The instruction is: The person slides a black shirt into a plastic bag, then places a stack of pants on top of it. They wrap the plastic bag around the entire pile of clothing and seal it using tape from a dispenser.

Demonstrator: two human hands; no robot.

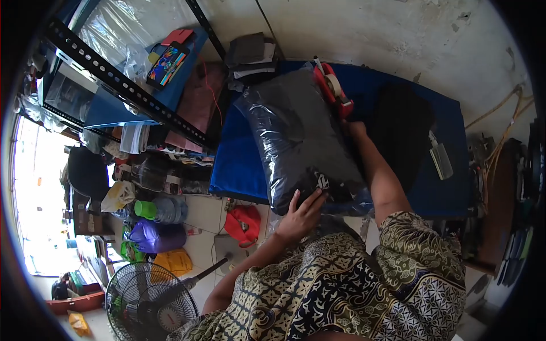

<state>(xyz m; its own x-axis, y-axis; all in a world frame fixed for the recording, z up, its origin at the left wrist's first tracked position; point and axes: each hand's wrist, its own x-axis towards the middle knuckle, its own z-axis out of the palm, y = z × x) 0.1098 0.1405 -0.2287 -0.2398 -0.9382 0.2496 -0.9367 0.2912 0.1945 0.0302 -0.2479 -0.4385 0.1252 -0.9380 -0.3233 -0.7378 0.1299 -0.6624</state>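
Note:
A dark, folded garment packed in clear shiny plastic lies on the blue-covered table. My left hand rests on the near end of this package, its fingers spread over the plastic beside a small white mark. Along the package's right edge, my right hand is closed just below the end of a red tape dispenser. Its fingertips are small and partly hidden, so what they grip, if anything, does not show. The dispenser carries a roll of tape and sits beyond the package's far right corner.
Black cloth lies on the table's right side, near a clear flat item with a white tag. Folded dark clothes are stacked at the back. A metal rack stands left; a fan is at lower left.

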